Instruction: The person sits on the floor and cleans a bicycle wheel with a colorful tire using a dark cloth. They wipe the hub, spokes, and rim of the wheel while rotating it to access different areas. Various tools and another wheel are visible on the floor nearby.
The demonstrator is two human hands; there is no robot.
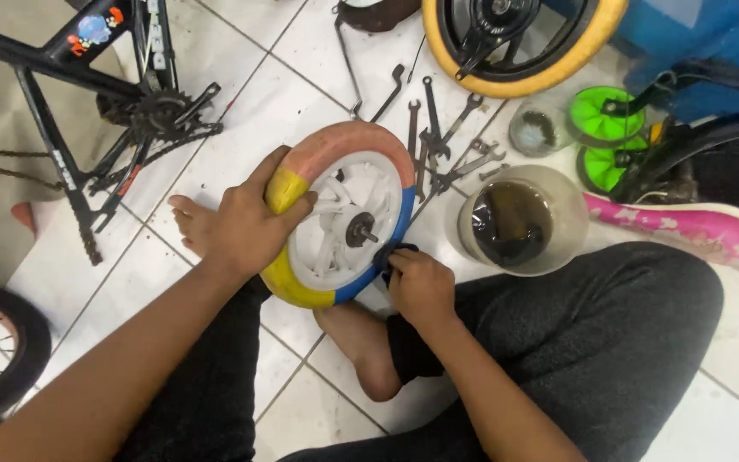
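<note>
Apparently both hands (245, 227) on multicoloured wheel (339, 214)

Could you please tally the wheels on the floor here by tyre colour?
Multicoloured tyre, white rim, gripped by the left hand while the right hand rubs it with a dark cloth: 1
Yellow tyre: 1
Black tyre: 1
Small green wheels: 2
Total: 5

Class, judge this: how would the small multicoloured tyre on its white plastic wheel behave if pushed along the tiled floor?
The multicoloured tyre on its white plastic wheel is round, so it would probably roll. Its plastic spokes suggest it is light and stiff. The left hand steadies it, hinting that it tips easily.
</note>
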